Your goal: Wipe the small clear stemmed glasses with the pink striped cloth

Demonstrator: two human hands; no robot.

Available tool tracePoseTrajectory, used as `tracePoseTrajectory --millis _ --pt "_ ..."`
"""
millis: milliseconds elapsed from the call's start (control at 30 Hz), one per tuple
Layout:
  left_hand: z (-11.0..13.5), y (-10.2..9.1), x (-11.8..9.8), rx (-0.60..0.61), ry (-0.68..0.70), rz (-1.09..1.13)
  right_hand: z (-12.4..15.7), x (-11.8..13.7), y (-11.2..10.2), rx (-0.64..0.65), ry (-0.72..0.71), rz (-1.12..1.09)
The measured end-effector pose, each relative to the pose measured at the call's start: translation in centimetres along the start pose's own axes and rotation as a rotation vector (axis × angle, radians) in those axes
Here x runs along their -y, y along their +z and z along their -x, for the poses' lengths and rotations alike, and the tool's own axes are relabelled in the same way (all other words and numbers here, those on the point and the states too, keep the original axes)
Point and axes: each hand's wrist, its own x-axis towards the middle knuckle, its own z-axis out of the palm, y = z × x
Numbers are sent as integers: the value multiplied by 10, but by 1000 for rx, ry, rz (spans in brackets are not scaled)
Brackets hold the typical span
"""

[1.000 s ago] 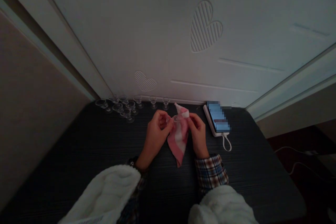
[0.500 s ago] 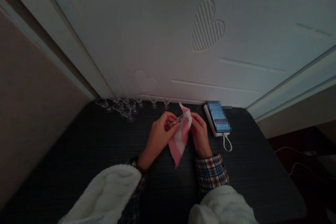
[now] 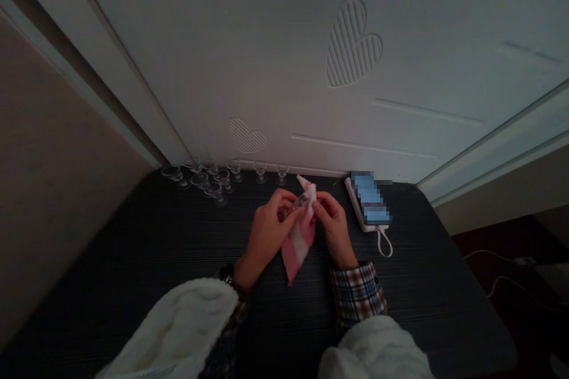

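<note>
Currently held: a small glass (image 3: 299, 202), clear and stemmed, lifted just above the dark surface (image 3: 133, 260) between both hands, toward its far edge.
Left hand (image 3: 267, 231): fingers curled closed around the small glass, thumb on the near side.
Right hand (image 3: 333, 225): pinched shut on the top of the cloth (image 3: 297, 249), pressing it against the glass.
Cloth: pink and white, bunched up where it meets the glass. The rest hangs down to a point between the wrists, and I cannot tell whether the tip touches the surface.
Progress, as I judge it: one glass is mid-wipe. The dim light does not show whether it is clean.
Other glasses (image 3: 213, 180): about ten like it stand in a loose cluster at the far left, against the white panel (image 3: 311, 71) with raised hearts. They are well apart from the hands, and nothing shows which of them have been wiped.
Phone (image 3: 368, 198): lit, lying on a white block, near the right hand but not touching it.
Cord (image 3: 383, 244): looped off the near end of the block, and the closest thing to snag the right wrist.
Sleeves: white and fleecy, with a plaid cuff (image 3: 358, 293) on the right.
</note>
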Motion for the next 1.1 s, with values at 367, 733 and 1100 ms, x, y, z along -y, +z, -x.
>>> tracePoseTrajectory --millis 367,733,1100 --pt "-2 -5 -2 101 -271 476 1 1 2 49 -9 54" --pt "4 2 1 46 125 -210 2 -2 0 -105 -62 149" --pt "1 -1 -2 157 -157 125 2 -1 -2 -57 -89 86"
